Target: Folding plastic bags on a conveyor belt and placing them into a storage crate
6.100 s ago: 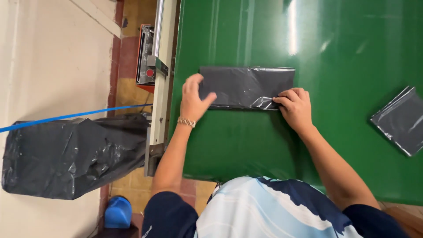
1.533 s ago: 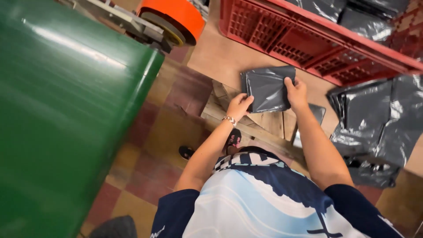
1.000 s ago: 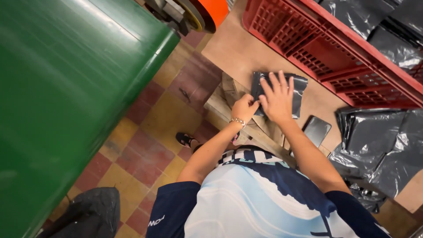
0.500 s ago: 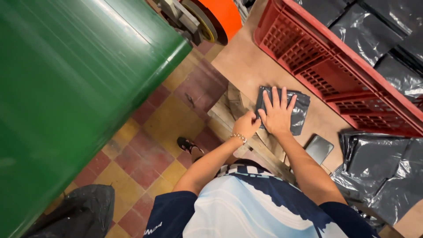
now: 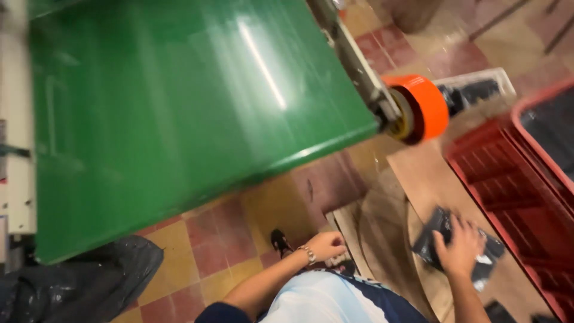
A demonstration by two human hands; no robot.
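Here, right hand (image 5: 459, 251) fingers spread flat atop dark folded plastic bag (image 5: 439, 236) (long axis 10-to-4); left hand (image 5: 326, 245) at 9 o'clock, loosely curled, empty.

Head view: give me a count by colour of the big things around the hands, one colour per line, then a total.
Green: 1, belt
Orange: 1, roller
Red: 1, crate
Dark grey: 2, folded bag under the right hand; loose bag on the floor
Total: 5
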